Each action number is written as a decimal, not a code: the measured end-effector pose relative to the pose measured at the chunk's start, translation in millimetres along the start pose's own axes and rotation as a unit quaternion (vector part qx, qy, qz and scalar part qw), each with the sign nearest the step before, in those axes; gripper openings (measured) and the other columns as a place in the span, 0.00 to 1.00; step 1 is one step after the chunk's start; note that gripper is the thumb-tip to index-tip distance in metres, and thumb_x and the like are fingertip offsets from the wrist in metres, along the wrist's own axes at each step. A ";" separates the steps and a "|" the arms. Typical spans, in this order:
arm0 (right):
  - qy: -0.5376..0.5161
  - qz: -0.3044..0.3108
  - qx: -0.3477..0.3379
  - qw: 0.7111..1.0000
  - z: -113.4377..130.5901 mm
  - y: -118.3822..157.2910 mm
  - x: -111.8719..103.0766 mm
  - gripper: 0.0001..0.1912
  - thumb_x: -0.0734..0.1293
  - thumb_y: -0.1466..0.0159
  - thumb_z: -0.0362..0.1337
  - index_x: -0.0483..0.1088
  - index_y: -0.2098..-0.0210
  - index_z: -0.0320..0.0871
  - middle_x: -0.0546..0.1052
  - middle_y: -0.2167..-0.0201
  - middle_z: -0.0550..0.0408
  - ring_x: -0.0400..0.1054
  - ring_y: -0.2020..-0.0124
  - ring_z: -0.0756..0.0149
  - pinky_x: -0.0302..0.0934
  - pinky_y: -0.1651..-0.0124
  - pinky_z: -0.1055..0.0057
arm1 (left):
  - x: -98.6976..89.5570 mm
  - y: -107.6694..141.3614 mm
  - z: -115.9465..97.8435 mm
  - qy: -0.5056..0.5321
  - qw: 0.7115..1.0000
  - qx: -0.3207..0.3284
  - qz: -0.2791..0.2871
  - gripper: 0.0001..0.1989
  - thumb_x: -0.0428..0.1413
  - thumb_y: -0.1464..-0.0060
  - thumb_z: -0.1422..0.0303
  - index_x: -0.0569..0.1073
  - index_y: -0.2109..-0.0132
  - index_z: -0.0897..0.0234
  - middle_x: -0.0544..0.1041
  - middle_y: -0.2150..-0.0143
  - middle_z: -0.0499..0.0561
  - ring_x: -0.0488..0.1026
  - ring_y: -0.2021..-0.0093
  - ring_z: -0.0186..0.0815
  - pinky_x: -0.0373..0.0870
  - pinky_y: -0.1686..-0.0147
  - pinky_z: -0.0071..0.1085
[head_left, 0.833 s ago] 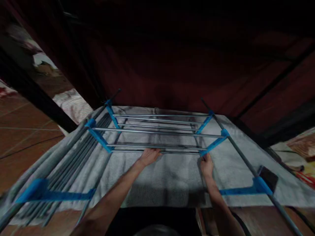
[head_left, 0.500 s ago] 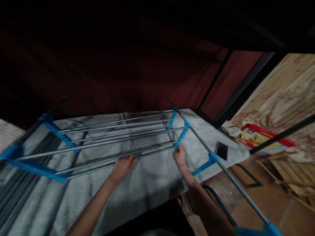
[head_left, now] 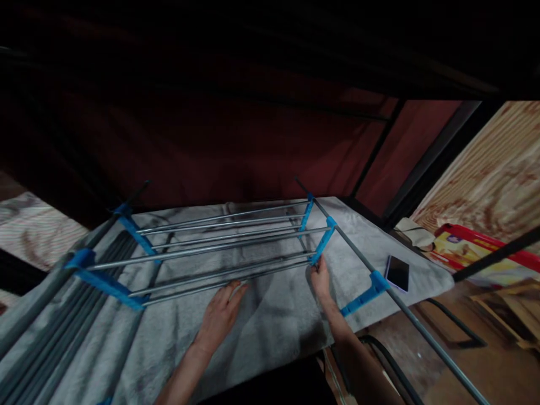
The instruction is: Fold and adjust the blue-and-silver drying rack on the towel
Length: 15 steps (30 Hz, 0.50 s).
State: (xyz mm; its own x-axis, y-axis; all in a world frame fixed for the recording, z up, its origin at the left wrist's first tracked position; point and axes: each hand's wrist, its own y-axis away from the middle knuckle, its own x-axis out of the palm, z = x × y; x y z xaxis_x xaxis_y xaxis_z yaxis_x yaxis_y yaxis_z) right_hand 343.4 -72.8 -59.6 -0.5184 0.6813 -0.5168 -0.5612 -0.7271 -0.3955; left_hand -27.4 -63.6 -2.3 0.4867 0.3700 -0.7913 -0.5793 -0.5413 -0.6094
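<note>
A rack of grey metal tubes [head_left: 219, 249] joined by blue plastic brackets [head_left: 110, 286] lies across a cloth-covered table [head_left: 270, 332]. Just below the front tube is my left hand [head_left: 223, 309], its fingers apart and nothing visibly gripped. My right hand [head_left: 321, 278] is at the lower end of the right-hand blue bracket [head_left: 324, 244], fingers closed around its tip where the front tube meets it. Further right, another blue bracket [head_left: 366, 295] sticks out from the long side tube [head_left: 422, 332].
Several loose grey tubes [head_left: 71, 315] lie on the left of the table. A phone [head_left: 397, 273] rests near the right edge. Beyond it are a red and yellow package [head_left: 472, 247] and a wooden crate [head_left: 510, 315]. A dark red surface [head_left: 236, 152] stands behind the table.
The view has shifted, so the rack appears further right and lower. My left hand has come away from the front tube toward me, while my right hand remains at the bracket.
</note>
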 end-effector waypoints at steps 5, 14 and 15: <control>-0.022 -0.055 0.028 0.998 -10.3 28.1 -4.9 0.35 0.58 0.36 0.39 0.58 0.30 0.39 0.67 0.34 0.35 0.62 0.32 0.47 0.58 0.30 0.49 | -35.5 -6.8 11.4 0.027 0.994 -0.087 -0.063 0.17 0.50 0.32 0.74 0.76 0.42 0.58 0.80 0.48 0.56 0.79 0.50 0.40 0.78 0.49 0.36; -0.046 0.068 -0.062 0.995 9.7 102.1 4.4 0.23 0.58 0.31 0.39 0.72 0.41 0.45 0.72 0.39 0.41 0.66 0.35 0.50 0.62 0.32 0.47 | -47.8 27.7 39.3 0.125 0.945 -0.274 -0.131 0.13 0.50 0.32 0.67 0.80 0.52 0.59 0.82 0.57 0.53 0.80 0.55 0.40 0.77 0.52 0.36; -0.051 0.077 -0.061 0.994 11.6 103.4 5.9 0.22 0.58 0.32 0.39 0.74 0.43 0.44 0.73 0.40 0.41 0.67 0.36 0.50 0.63 0.32 0.47 | -48.9 31.0 41.5 0.124 0.940 -0.285 -0.138 0.13 0.50 0.32 0.66 0.80 0.52 0.59 0.82 0.57 0.53 0.80 0.55 0.40 0.77 0.52 0.37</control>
State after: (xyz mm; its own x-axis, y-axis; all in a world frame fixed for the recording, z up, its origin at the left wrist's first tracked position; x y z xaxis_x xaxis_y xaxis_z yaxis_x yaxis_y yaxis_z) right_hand 274.8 -143.0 -94.7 -0.6583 0.5611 -0.5017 -0.3901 -0.8244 -0.4102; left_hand -96.3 -67.1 15.5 0.7452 0.4066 -0.5285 0.0020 -0.7939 -0.6080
